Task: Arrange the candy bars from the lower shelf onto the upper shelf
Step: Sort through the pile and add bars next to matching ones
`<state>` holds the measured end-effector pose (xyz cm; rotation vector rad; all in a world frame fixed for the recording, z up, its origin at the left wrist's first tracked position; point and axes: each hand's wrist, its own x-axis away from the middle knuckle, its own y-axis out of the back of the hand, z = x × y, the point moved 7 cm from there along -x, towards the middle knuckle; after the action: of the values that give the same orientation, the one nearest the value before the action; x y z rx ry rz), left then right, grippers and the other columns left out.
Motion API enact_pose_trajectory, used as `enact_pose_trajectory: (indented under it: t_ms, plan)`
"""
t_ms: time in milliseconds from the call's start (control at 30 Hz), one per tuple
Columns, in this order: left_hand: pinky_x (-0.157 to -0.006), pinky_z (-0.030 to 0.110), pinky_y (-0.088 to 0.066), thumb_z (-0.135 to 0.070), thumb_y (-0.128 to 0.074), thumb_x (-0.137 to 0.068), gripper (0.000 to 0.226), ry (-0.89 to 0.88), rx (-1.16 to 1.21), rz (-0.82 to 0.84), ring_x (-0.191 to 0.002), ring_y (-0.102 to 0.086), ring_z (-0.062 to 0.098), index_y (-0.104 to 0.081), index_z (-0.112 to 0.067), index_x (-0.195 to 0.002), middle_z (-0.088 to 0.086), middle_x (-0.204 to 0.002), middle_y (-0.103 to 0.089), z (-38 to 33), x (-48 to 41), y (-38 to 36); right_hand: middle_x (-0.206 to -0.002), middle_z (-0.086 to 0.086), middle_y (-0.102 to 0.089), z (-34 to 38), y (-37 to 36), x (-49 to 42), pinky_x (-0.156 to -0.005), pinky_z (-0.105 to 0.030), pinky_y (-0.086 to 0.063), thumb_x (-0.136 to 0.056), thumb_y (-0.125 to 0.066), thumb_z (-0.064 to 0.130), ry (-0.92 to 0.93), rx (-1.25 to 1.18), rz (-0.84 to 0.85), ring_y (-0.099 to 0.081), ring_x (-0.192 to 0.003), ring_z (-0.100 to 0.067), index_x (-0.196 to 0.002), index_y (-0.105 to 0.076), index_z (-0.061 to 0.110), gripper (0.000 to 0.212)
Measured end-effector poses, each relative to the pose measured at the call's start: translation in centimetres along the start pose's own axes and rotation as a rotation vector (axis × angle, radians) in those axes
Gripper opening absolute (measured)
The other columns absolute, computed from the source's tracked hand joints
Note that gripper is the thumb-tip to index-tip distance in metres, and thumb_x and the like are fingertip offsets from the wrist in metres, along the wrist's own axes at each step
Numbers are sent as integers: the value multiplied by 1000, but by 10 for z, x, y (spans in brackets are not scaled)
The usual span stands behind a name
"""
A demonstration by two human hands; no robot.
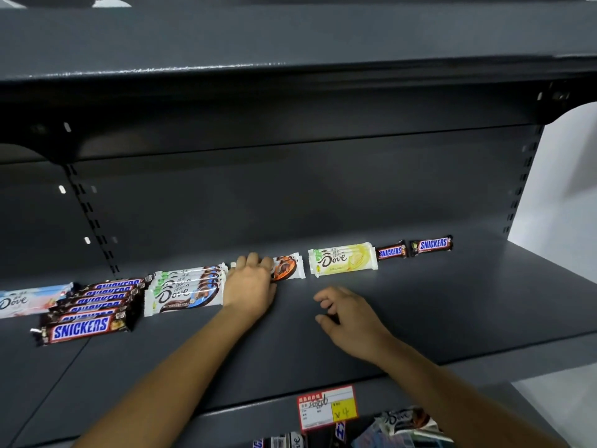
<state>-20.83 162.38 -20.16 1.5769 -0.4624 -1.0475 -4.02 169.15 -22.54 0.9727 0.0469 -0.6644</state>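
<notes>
My left hand point(250, 281) rests palm down on an orange-and-white Dove bar point(289, 268) on the dark grey upper shelf point(420, 305); its fingers cover the bar's left half. My right hand point(345, 313) hovers over the shelf to the right with fingers loosely curled and holds nothing. Left of my left hand lies a stack of blue-and-white Dove bars point(184, 287), then a stack of Snickers bars point(89, 310) and a pale Dove bar point(29, 299). To the right lie a yellow Dove bar point(342, 258) and two small Snickers bars point(431, 244). More candy bars point(403, 425) sit on the lower shelf.
A red-and-yellow price tag point(326, 407) hangs on the upper shelf's front edge. Another grey shelf point(290, 69) runs overhead. The slotted back panel point(290, 205) closes the rear. A white wall point(562, 176) shows at the right.
</notes>
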Motion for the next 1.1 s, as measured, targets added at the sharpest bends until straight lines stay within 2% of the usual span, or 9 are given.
enact_pose_trajectory:
  t_ms: [100, 233, 367, 700, 800, 867, 933, 1000, 1100]
  plan:
    - [-95, 36, -40, -39, -51, -88, 43, -32, 46, 8, -119, -42, 24, -49, -20, -126, 3, -126, -50, -20, 23, 9, -113, 1, -59, 0, 1, 3, -89, -25, -48, -88, -60, 21, -11, 33, -22, -55, -100, -8, -120, -56, 18, 32]
    - [-93, 37, -44, -42, -50, -88, 39, -83, 111, 64, -115, -49, 25, -55, -23, -121, 4, -121, -56, -40, 60, 18, -115, -1, -60, 10, -1, 9, -91, -28, -46, -88, -59, 24, -7, 101, -39, -54, -107, -14, -119, -57, 17, 31]
    - [-94, 35, -43, -40, -49, -89, 36, -102, 158, 53, -114, -49, 25, -57, -25, -120, 3, -119, -59, -43, 95, 34, -114, -1, -59, 28, -5, 24, -95, -32, -44, -88, -57, 24, -11, 123, -51, -52, -110, -17, -116, -59, 18, 29]
    - [-84, 32, -44, -27, -51, -87, 32, -180, 294, -64, -104, -52, 24, -58, -19, -117, 3, -108, -61, -55, 177, 64, -103, -6, -64, 81, -4, 100, -85, -32, -42, -83, -60, 13, 125, 157, -203, -52, -100, -26, -105, -64, 10, 23]
    - [-77, 35, -49, -23, -53, -86, 25, -234, 333, -99, -94, -54, 24, -64, -16, -107, 3, -97, -63, -62, 202, 61, -100, -5, -65, 80, -5, 131, -81, -28, -39, -82, -60, 12, 135, 130, -211, -54, -96, -24, -105, -63, 9, 23]
    - [-71, 35, -51, -18, -52, -81, 21, -301, 351, -183, -89, -55, 25, -67, -14, -95, 1, -90, -63, -69, 218, 59, -99, -3, -64, 75, -10, 151, -78, -24, -38, -85, -58, 14, 128, 119, -184, -54, -93, -19, -107, -62, 13, 22]
    - [-68, 32, -49, -16, -51, -77, 20, -378, 333, -258, -85, -55, 24, -68, -13, -87, 0, -87, -63, -80, 234, 55, -98, 0, -63, 62, -18, 167, -79, -26, -43, -87, -57, 17, 97, 126, -132, -52, -92, -15, -105, -61, 16, 19]
    - [-63, 28, -47, -15, -51, -75, 18, -392, 344, -228, -77, -57, 22, -68, -13, -82, 0, -80, -63, -92, 245, 42, -100, 0, -62, 44, -27, 181, -84, -29, -46, -86, -58, 19, 59, 139, -75, -53, -94, -15, -105, -61, 16, 19]
    - [-59, 29, -49, -13, -58, -74, 13, -337, 366, -34, -76, -60, 25, -68, -13, -83, 3, -81, -64, -107, 255, 5, -106, -4, -62, 13, -37, 199, -86, -30, -47, -85, -61, 18, -20, 133, -3, -55, -99, -19, -109, -62, 13, 25]
